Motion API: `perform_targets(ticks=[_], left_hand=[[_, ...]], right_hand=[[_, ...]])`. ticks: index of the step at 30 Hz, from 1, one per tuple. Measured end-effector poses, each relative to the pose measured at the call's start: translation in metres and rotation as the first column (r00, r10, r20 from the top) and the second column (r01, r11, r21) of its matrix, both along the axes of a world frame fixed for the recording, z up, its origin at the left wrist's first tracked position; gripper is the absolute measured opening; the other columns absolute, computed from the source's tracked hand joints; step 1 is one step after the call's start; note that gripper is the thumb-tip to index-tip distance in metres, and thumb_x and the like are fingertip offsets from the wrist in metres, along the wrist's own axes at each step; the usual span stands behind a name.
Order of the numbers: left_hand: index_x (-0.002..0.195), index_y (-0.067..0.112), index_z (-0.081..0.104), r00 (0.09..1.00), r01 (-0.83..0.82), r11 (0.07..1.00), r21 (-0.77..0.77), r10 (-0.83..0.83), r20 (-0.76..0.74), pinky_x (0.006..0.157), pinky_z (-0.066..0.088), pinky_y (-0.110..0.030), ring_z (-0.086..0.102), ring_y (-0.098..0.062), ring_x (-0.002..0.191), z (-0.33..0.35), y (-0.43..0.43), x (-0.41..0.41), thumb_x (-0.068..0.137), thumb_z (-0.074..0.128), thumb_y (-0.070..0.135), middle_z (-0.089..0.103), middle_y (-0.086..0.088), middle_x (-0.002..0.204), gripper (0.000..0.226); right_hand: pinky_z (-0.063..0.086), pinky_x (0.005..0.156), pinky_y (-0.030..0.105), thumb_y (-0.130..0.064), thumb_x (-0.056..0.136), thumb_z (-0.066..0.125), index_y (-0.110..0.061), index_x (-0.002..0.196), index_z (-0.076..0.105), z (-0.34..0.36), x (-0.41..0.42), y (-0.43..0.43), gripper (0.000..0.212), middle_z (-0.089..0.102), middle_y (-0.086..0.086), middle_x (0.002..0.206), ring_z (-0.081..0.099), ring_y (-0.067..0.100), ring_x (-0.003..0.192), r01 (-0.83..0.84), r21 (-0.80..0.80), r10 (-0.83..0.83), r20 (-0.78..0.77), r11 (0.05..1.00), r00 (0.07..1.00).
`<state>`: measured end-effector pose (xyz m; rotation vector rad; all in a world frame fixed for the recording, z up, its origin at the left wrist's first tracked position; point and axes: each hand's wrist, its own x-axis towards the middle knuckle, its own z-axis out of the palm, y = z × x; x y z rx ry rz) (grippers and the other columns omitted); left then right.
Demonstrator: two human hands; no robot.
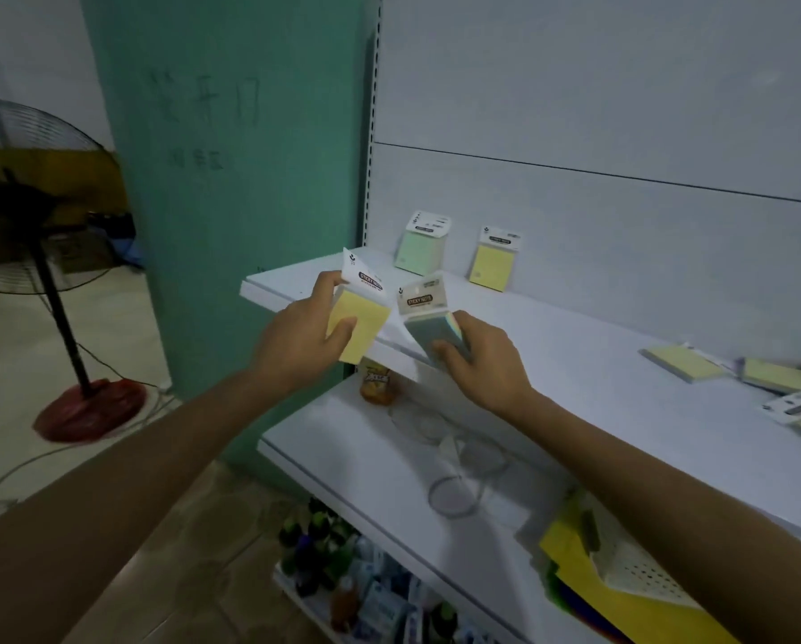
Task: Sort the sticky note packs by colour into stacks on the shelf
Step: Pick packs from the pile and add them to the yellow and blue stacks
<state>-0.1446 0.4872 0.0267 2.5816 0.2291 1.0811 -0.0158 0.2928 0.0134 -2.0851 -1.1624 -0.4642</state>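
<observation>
I see white shelf (575, 364) carrying green pack (418, 251) and yellow stack (491, 267) at rear | left hand (303, 334) grips yellow pack (359, 325) | right hand (482, 360) grips blue-grey pack (431, 332), both above shelf's front edge

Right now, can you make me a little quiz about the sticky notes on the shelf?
1. True or false: the left hand holds a yellow sticky note pack.
2. How many packs lean upright against the shelf's back panel?
3. The right hand holds a pack that goes with: A) the green upright pack, B) the yellow upright pack, C) cannot tell for sure.

Key: 1 true; 2 two; 3 C, it looks grey-green but is blurred.
</observation>
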Motion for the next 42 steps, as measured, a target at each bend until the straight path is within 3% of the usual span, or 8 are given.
perform_targets(ticks=[6, 11, 15, 20, 22, 30, 35, 42], left_hand=[[0.128, 0.015, 0.036, 0.988, 0.155, 0.986, -0.058, -0.154, 0.022, 0.061, 0.046, -0.038, 0.061, -0.033, 0.075, 0.002, -0.019, 0.063, 0.092, 0.054, 0.028, 0.058, -0.001, 0.080, 0.043], [0.133, 0.019, 0.031, 0.970, 0.236, 0.971, -0.039, -0.237, -0.043, 0.069, 0.049, -0.040, 0.062, -0.034, 0.085, 0.004, -0.033, 0.135, 0.094, 0.049, 0.032, 0.067, -0.009, 0.097, 0.045], [0.126, 0.016, 0.037, 0.957, 0.248, 0.968, -0.040, -0.251, -0.147, 0.071, 0.046, -0.039, 0.060, -0.036, 0.090, 0.002, -0.033, 0.192, 0.096, 0.045, 0.032, 0.065, -0.010, 0.102, 0.036], [0.109, 0.013, 0.040, 0.951, 0.257, 0.966, -0.008, -0.254, -0.178, 0.063, 0.040, -0.035, 0.058, -0.036, 0.083, -0.008, -0.028, 0.248, 0.095, 0.046, 0.033, 0.051, 0.003, 0.080, 0.026], [0.109, 0.013, 0.040, 0.952, 0.245, 0.969, -0.023, -0.244, -0.186, 0.064, 0.040, -0.035, 0.058, -0.035, 0.082, -0.007, -0.024, 0.269, 0.094, 0.047, 0.035, 0.049, 0.003, 0.077, 0.028], [0.105, 0.013, 0.049, 0.880, 0.364, 0.925, -0.106, -0.379, -0.287, 0.077, 0.050, -0.042, 0.061, -0.023, 0.089, -0.020, 0.004, 0.344, 0.091, 0.051, 0.042, 0.065, 0.000, 0.096, 0.032], [0.101, 0.016, 0.054, 0.862, 0.436, 0.896, -0.087, -0.443, -0.244, 0.073, 0.050, -0.038, 0.061, -0.020, 0.086, -0.016, 0.029, 0.390, 0.089, 0.056, 0.039, 0.065, 0.004, 0.091, 0.026], [0.083, 0.029, 0.056, 0.850, 0.458, 0.856, -0.240, -0.500, -0.165, 0.065, 0.048, -0.029, 0.062, -0.012, 0.074, -0.024, 0.057, 0.429, 0.077, 0.069, 0.043, 0.063, 0.014, 0.076, 0.020]], right_hand=[[0.053, 0.087, 0.044, -0.016, 0.087, 0.061, -0.013, 0.110, 0.061, 0.005, 0.073, -0.010, 0.023, 0.066, 0.010, 0.108, 0.064, 0.029, 0.098, 0.258, 0.279, -0.076, -0.530, 0.925, 0.845], [0.054, 0.084, 0.051, -0.012, 0.083, 0.067, -0.008, 0.107, 0.065, -0.001, 0.143, -0.029, 0.025, 0.068, 0.017, 0.107, 0.065, 0.035, 0.097, 0.331, 0.327, -0.045, -0.647, 0.885, 0.761], [0.057, 0.076, 0.047, -0.014, 0.080, 0.070, -0.007, 0.105, 0.064, -0.005, 0.190, -0.037, 0.027, 0.069, 0.015, 0.103, 0.066, 0.034, 0.094, 0.372, 0.298, -0.114, -0.626, 0.879, 0.771], [0.042, 0.070, 0.033, -0.047, 0.085, 0.059, -0.017, 0.114, 0.055, -0.014, 0.236, -0.048, 0.042, 0.065, 0.004, 0.108, 0.060, 0.027, 0.093, 0.508, -0.059, -0.494, -0.351, 0.860, 0.795], [0.041, 0.072, 0.032, -0.054, 0.085, 0.056, -0.020, 0.117, 0.055, -0.015, 0.247, -0.053, 0.047, 0.065, 0.003, 0.110, 0.059, 0.025, 0.092, 0.521, -0.113, -0.522, -0.375, 0.846, 0.766], [0.039, 0.059, 0.028, -0.056, 0.083, 0.057, -0.022, 0.117, 0.054, -0.018, 0.268, -0.047, 0.048, 0.060, -0.006, 0.092, 0.054, 0.017, 0.078, 0.598, -0.123, -0.598, -0.351, 0.792, 0.721], [0.050, 0.079, 0.036, -0.051, 0.085, 0.059, -0.018, 0.129, 0.045, -0.011, 0.286, -0.035, 0.057, 0.060, 0.006, 0.125, 0.059, 0.026, 0.105, 0.660, -0.153, -0.658, -0.392, 0.736, 0.643], [0.051, 0.088, 0.047, -0.047, 0.075, 0.071, -0.013, 0.112, 0.052, -0.014, 0.302, -0.012, 0.053, 0.062, 0.005, 0.113, 0.060, 0.023, 0.098, 0.818, -0.048, -0.674, -0.595, 0.573, 0.437]])
